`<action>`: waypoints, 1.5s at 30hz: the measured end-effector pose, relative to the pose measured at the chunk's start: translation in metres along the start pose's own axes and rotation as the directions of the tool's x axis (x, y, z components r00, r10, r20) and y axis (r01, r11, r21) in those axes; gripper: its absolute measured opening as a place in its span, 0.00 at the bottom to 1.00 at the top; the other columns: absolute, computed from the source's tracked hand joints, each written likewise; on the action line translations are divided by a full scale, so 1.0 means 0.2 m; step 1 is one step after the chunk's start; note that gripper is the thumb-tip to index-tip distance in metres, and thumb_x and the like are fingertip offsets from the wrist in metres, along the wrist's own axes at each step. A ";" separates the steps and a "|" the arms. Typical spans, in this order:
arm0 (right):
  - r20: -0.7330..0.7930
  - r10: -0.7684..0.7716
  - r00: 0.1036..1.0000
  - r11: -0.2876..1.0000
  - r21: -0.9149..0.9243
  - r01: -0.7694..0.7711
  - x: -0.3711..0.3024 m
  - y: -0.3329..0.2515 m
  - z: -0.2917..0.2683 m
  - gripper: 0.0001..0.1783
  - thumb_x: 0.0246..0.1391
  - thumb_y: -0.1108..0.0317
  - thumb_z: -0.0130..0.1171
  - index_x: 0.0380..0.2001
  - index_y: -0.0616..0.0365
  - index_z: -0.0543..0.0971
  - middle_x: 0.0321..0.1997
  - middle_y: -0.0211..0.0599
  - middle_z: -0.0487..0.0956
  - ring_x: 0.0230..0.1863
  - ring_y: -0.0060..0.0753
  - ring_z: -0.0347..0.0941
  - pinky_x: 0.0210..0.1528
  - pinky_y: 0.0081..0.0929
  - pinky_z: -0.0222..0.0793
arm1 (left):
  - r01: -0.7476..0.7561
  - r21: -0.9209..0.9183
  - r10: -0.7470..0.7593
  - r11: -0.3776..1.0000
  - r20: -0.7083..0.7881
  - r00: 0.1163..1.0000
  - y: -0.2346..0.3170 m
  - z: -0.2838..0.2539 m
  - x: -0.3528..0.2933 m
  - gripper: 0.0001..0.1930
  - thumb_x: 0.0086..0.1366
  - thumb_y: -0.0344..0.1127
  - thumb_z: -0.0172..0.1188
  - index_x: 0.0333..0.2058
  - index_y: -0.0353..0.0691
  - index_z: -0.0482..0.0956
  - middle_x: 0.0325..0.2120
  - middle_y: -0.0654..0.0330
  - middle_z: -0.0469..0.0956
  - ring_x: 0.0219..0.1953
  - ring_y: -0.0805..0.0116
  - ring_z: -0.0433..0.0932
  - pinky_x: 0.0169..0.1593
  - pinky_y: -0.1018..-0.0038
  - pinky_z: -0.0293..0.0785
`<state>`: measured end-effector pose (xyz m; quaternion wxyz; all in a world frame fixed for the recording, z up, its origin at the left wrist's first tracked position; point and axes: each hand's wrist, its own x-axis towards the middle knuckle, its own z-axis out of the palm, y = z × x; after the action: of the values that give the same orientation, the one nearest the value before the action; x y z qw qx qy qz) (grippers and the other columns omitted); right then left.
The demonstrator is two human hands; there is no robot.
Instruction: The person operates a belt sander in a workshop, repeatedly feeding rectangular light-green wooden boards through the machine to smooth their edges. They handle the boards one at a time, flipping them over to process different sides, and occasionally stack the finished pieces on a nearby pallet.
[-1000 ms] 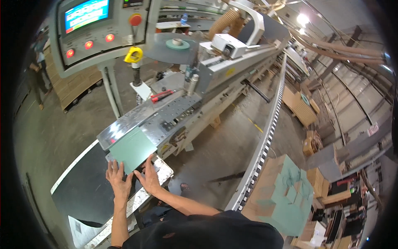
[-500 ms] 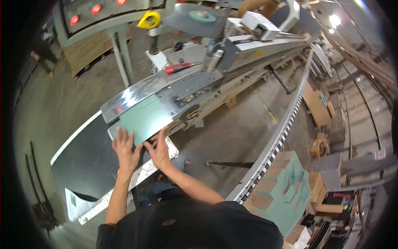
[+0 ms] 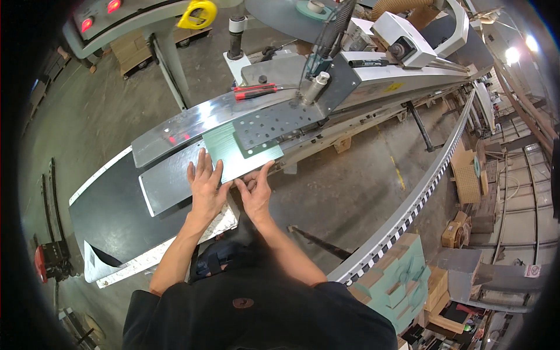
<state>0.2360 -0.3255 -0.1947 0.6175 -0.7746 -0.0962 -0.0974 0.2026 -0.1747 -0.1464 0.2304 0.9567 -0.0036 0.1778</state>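
Note:
A light green, glossy rectangular panel (image 3: 236, 156) lies flat on a grey metal machine bed (image 3: 170, 181). Its far right part sits beneath a perforated grey metal plate (image 3: 280, 125). My left hand (image 3: 207, 186) is open, with fingers stretched over the panel's left end and the bed beside it. At the panel's near edge, my right hand (image 3: 255, 189) has its fingers bent against the edge. The thumb points toward my left hand, and the fingertips are partly hidden. Beyond the plate, red-handled tools (image 3: 255, 91) rest on a shiny metal guide (image 3: 192, 122).
A black table surface (image 3: 116, 204) extends left of the bed. A yellow tape measure (image 3: 198, 14) sits at the back near a control panel with red lights (image 3: 87, 24). On the right runs a long curved rail (image 3: 408, 186), beside stacked green-coated boards (image 3: 396, 286).
The green panel has slid rightward along the bed, and its far corner has gone under the perforated plate. Both hands moved right with it, exposing more grey bed behind.

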 end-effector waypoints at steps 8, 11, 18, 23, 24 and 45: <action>-0.012 0.000 1.000 1.000 0.012 0.000 0.28 0.20 -0.34 0.60 0.55 0.74 0.69 0.76 0.64 0.36 0.30 0.30 0.75 0.25 0.18 0.64 0.31 0.18 0.67 | -0.008 -0.055 0.006 0.998 -0.028 1.000 0.33 0.23 0.29 0.24 0.54 0.34 0.71 0.51 0.32 0.81 0.51 0.42 0.79 0.67 0.44 0.66 0.70 0.45 0.45; -0.006 0.020 1.000 1.000 0.014 -0.020 0.37 0.26 -0.45 0.62 0.54 0.72 0.71 0.77 0.62 0.35 0.30 0.33 0.75 0.26 0.24 0.66 0.30 0.23 0.69 | -0.062 -0.070 0.054 0.996 -0.112 0.992 0.44 0.31 0.38 0.23 0.51 0.33 0.72 0.47 0.32 0.83 0.37 0.46 0.83 0.47 0.47 0.79 0.63 0.47 0.59; -0.076 0.006 0.997 1.000 0.008 -0.005 0.54 0.39 -0.68 0.61 0.52 0.72 0.72 0.77 0.63 0.40 0.29 0.32 0.77 0.25 0.22 0.65 0.31 0.21 0.68 | -0.055 -0.180 0.046 0.982 -0.055 0.997 0.61 0.52 0.54 0.24 0.51 0.32 0.73 0.48 0.29 0.82 0.36 0.43 0.82 0.41 0.43 0.80 0.51 0.56 0.72; -0.128 -0.002 0.992 0.999 -0.037 -0.002 0.68 0.42 -0.85 0.62 0.50 0.71 0.74 0.77 0.59 0.41 0.34 0.35 0.78 0.30 0.27 0.70 0.34 0.24 0.71 | -0.041 -0.181 0.052 0.983 0.056 0.997 0.67 0.66 0.68 0.25 0.58 0.38 0.72 0.51 0.31 0.80 0.38 0.41 0.82 0.43 0.42 0.81 0.48 0.56 0.75; -0.166 0.005 0.986 0.998 -0.054 -0.015 0.70 0.43 -0.86 0.62 0.50 0.68 0.74 0.77 0.59 0.42 0.36 0.38 0.79 0.33 0.32 0.73 0.36 0.29 0.73 | -0.098 -0.079 0.102 0.992 0.055 0.993 0.66 0.68 0.71 0.27 0.58 0.39 0.72 0.53 0.31 0.79 0.41 0.40 0.82 0.44 0.42 0.81 0.49 0.55 0.75; -0.639 0.415 0.647 0.910 0.301 -0.286 -1.01 -0.14 -0.22 0.27 0.60 0.72 0.58 0.62 0.70 0.72 0.28 0.34 0.79 0.30 0.23 0.73 0.36 0.26 0.74 | -0.012 -0.740 0.599 0.672 0.535 0.595 0.45 -0.30 -0.71 0.13 0.69 0.29 0.61 0.49 0.28 0.83 0.41 0.51 0.86 0.43 0.65 0.83 0.50 0.73 0.76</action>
<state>0.0334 -0.3681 -0.2129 0.6795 -0.6288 0.2850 -0.2483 0.0422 -0.2393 -0.1054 0.4972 0.7717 -0.3398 -0.2044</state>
